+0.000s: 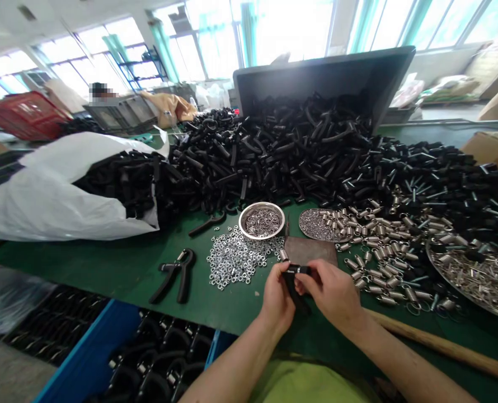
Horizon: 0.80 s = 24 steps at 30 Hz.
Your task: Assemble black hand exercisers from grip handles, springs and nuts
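Note:
My left hand (277, 299) is closed round a black hand grip strengthener (296, 294), partly hidden by my fingers. At its upper end, my right hand (333, 291) pinches a small black knob. A coil spring (283, 255) shows just above my left fingertips; whether it is joined to the grip I cannot tell. Just beyond my hands lies a flat metal plate (311, 249). To the left are a heap of small nuts (236, 257) and a steel bowl (241, 228) of small metal rings. An assembled hand grip (177, 277) rests farther left on the green table (228, 308).
Black handles (266, 151) are piled at the back before a tipped grey bin (316, 75). A white sack (56, 190) spills more. Springs (375, 246), a metal tray rim (450, 291) and a wooden stick (442, 341) lie right. A blue crate (85, 352) holds finished grips below.

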Tool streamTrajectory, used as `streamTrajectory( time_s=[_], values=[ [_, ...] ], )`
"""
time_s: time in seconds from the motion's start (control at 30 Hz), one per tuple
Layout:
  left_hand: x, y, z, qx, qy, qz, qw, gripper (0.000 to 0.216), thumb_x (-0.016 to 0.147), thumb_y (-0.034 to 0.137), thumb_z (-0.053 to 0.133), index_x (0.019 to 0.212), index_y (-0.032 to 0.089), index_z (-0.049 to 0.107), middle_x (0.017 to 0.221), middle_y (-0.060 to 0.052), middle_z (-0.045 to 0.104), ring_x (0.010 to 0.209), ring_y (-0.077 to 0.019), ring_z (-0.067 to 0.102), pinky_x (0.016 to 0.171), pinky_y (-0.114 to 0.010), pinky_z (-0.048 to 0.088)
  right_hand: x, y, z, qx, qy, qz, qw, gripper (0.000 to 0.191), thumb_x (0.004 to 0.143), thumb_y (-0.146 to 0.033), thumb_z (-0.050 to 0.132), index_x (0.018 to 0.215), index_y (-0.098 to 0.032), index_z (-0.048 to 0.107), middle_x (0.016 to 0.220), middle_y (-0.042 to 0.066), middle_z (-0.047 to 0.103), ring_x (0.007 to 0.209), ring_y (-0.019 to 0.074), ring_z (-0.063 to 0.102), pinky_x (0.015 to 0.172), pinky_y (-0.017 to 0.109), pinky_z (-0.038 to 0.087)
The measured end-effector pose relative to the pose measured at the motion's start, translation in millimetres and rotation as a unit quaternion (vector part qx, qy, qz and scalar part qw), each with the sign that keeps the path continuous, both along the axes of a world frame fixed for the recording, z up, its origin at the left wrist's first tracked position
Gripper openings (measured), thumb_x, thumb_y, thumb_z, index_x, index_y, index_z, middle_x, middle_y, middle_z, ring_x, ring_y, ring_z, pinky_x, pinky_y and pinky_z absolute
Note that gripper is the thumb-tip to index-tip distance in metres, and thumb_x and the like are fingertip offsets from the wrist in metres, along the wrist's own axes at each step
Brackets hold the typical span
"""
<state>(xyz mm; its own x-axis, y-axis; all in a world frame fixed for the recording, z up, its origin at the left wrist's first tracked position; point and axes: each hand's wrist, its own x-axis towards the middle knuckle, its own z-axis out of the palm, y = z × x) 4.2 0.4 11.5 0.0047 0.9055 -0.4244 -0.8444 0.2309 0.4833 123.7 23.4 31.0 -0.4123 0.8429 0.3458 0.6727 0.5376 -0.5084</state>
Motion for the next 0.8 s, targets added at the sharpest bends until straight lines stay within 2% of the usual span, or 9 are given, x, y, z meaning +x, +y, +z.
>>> streamTrajectory(
  time_s=[0.1,0.2,0.27,0.37,0.43,0.57,0.7,0.73,0.8],
  values=[
    [0.3,-0.7,3.1,0.012,0.055,0.021,0.998,0.018,0.070,0.032,0.057,0.069,0.014,0.053,0.050,0.003,0.048,0.045,-0.0088,0.042,0.050,-0.022,0.034,0.2,-0.4,4.2,-0.108,-0.023,-0.025,0.994,0.039,0.091,-0.045,0.036,0.068,-0.021,0.056,0.059,0.002,0.060,0.055,0.0169,0.057,0.053,0.029,0.041],
    [-1.1,-1.1,4.4,0.002,0.075,0.041,0.996,0.020,0.068,0.033,0.058,0.072,0.015,0.054,0.055,0.003,0.050,0.048,-0.0086,0.043,0.051,-0.022,0.034,2.6,-3.8,7.3,-0.045,0.033,0.042,0.998,0.022,0.088,-0.037,0.044,0.099,-0.022,0.057,0.093,0.007,0.066,0.082,0.0207,0.062,0.071,0.032,0.047],
    [-2.1,-2.0,3.9,0.017,0.106,0.055,0.993,0.019,0.069,0.033,0.058,0.072,0.015,0.054,0.059,0.003,0.050,0.051,-0.0084,0.043,0.052,-0.022,0.034,3.5,-6.1,7.6,-0.003,0.077,0.075,0.994,0.025,0.088,-0.031,0.043,0.109,-0.022,0.053,0.106,0.009,0.064,0.096,0.0218,0.060,0.082,0.035,0.046],
    [-3.4,-4.3,1.7,0.061,0.188,0.062,0.978,0.016,0.072,0.031,0.058,0.074,0.015,0.056,0.064,0.003,0.052,0.056,-0.0088,0.044,0.056,-0.021,0.035,3.4,-7.1,8.1,-0.119,0.100,0.028,0.987,0.028,0.093,-0.033,0.031,0.107,-0.022,0.053,0.079,0.005,0.066,0.072,0.0188,0.064,0.066,0.032,0.049],
    [-4.4,-5.1,0.5,0.067,0.221,0.065,0.971,0.016,0.073,0.031,0.058,0.076,0.015,0.057,0.068,0.002,0.053,0.060,-0.0096,0.046,0.060,-0.021,0.037,3.2,-6.5,8.7,-0.184,0.101,-0.001,0.978,0.029,0.092,-0.038,0.033,0.108,-0.023,0.051,0.069,0.002,0.064,0.059,0.0176,0.061,0.056,0.030,0.048],
    [-6.1,-5.8,-0.2,0.070,0.231,0.075,0.968,0.017,0.072,0.033,0.057,0.072,0.016,0.055,0.068,0.001,0.053,0.061,-0.0104,0.046,0.060,-0.022,0.037,2.5,-4.9,7.1,-0.081,0.120,0.054,0.988,0.025,0.086,-0.036,0.047,0.105,-0.022,0.055,0.094,0.009,0.066,0.088,0.0230,0.062,0.076,0.037,0.048],
    [-7.0,-7.0,0.8,0.090,0.252,0.028,0.963,0.018,0.075,0.033,0.055,0.074,0.016,0.054,0.062,0.002,0.048,0.056,-0.0098,0.042,0.054,-0.021,0.034,3.8,-4.0,7.3,-0.253,0.133,0.018,0.958,0.032,0.092,-0.042,0.031,0.105,-0.022,0.052,0.063,0.001,0.062,0.060,0.0195,0.061,0.056,0.032,0.048],
    [-7.6,-6.8,1.2,0.092,0.250,0.030,0.963,0.017,0.075,0.033,0.055,0.075,0.016,0.054,0.064,0.002,0.049,0.058,-0.0102,0.043,0.055,-0.021,0.034,4.3,-4.3,8.1,-0.261,0.133,0.016,0.956,0.032,0.091,-0.044,0.035,0.107,-0.022,0.052,0.066,0.001,0.063,0.062,0.0195,0.061,0.058,0.032,0.049],
    [-9.3,-5.3,2.1,0.092,0.248,0.042,0.963,0.016,0.075,0.032,0.055,0.076,0.016,0.054,0.068,0.001,0.051,0.061,-0.0108,0.045,0.058,-0.021,0.035,4.1,-5.5,9.0,-0.207,0.150,0.035,0.966,0.029,0.084,-0.043,0.050,0.106,-0.024,0.054,0.086,0.005,0.066,0.082,0.0216,0.062,0.073,0.036,0.049]
  ],
)
